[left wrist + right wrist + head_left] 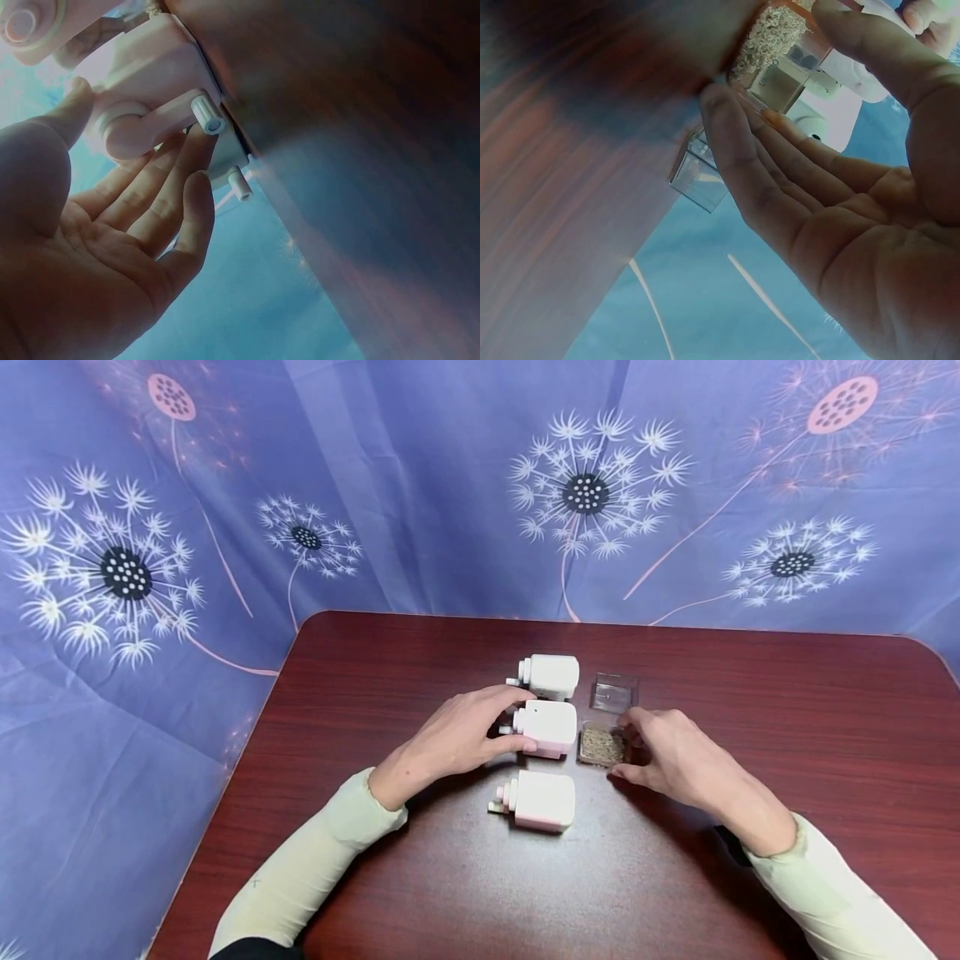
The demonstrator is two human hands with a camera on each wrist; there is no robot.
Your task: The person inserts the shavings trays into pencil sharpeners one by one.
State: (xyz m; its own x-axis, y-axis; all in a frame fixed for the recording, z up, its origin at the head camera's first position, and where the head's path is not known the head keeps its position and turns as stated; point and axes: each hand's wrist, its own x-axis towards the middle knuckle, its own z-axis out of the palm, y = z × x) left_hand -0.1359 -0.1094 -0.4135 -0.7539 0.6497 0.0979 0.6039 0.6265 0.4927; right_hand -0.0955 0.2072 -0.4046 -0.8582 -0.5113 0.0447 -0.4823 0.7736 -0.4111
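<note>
A white hand-crank pencil sharpener (551,725) lies in the middle of a row of three. My left hand (453,735) grips it from the left, thumb on its near side and fingers on the far side. Its crank (176,116) points toward that palm. Just right of this sharpener is a clear drawer (592,765) filled with shavings (769,37). My right hand (682,760) holds the drawer's right end between thumb and fingers. Behind it lies a second clear drawer (613,696), apart from the hand.
One white sharpener (553,675) lies behind the held one, another (546,800) in front of it. Their cranks face left. All sit on a dark red wooden table (810,718). A blue curtain with dandelion prints (450,485) hangs along the table's far edge.
</note>
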